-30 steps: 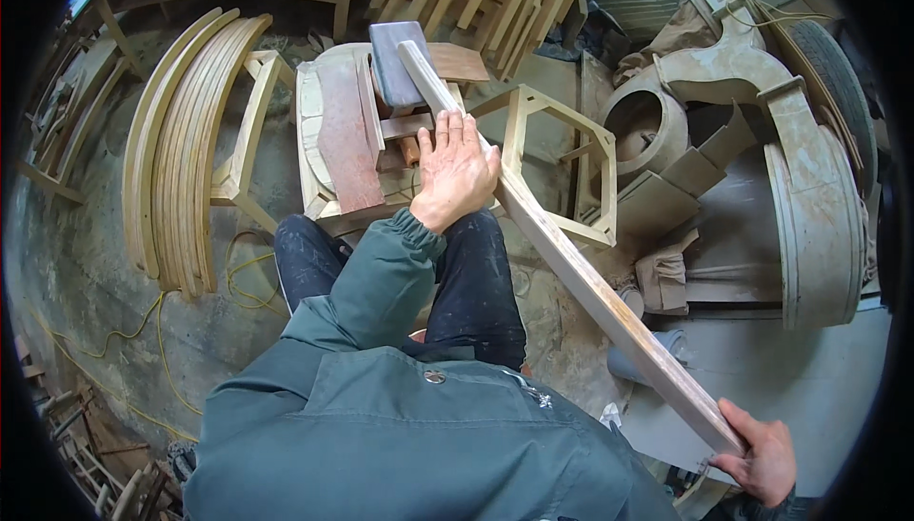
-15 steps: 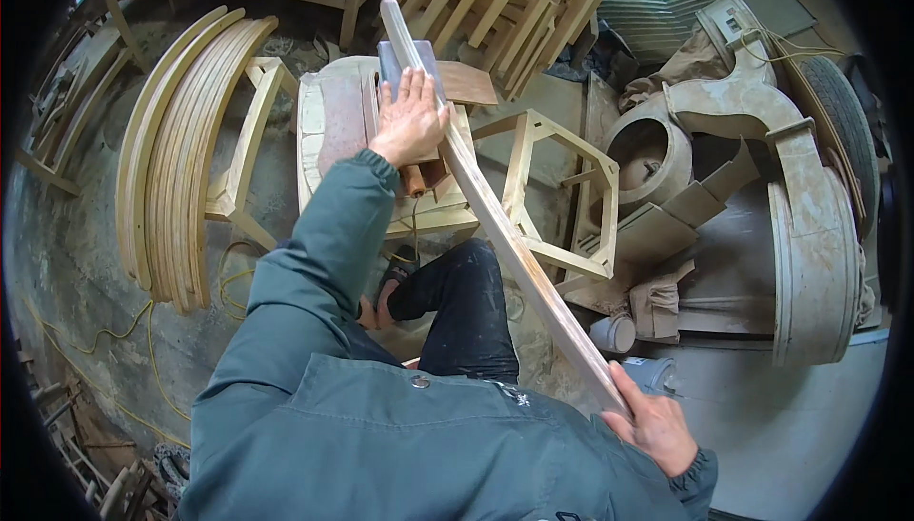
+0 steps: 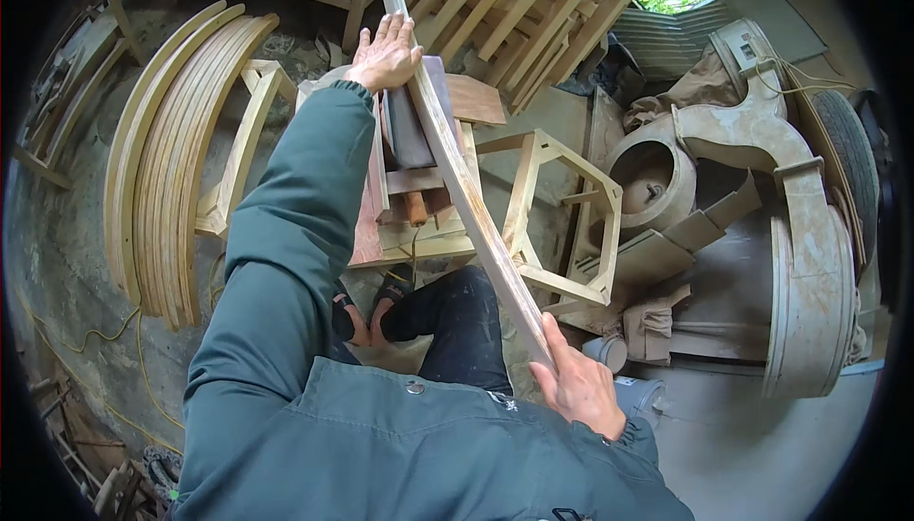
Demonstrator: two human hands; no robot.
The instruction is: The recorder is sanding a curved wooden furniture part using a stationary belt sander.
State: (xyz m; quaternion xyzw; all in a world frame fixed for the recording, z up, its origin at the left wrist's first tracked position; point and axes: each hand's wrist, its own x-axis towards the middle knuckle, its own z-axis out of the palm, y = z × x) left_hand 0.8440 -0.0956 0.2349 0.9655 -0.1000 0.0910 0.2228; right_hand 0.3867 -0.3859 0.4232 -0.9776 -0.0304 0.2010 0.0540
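A long, slightly curved wooden strip [image 3: 476, 211] runs slantwise across the middle of the view. Near its far end, my left hand [image 3: 384, 54] lies flat against it with fingers stretched out. My right hand [image 3: 581, 388] grips the near end, thumb on one side and fingers along the other. Beneath the far part of the strip is a narrow dark grey surface [image 3: 407, 135] on a wooden bench. An orange-brown cylindrical piece [image 3: 415, 209] sticks out at its near end. Whether the strip touches that surface, I cannot tell.
A stack of curved wooden strips [image 3: 181, 159] stands at the left beside a wooden frame [image 3: 243, 145]. To the right are a hexagonal wooden frame [image 3: 609, 235] and a dusty, large-ducted machine [image 3: 738, 121]. More frames [image 3: 514, 16] are piled behind. A yellow cord [image 3: 148, 369] lies on the floor.
The wooden strip has slid away from me. My left hand has gone farther out and slightly left; my right hand has moved left and forward with the near end.
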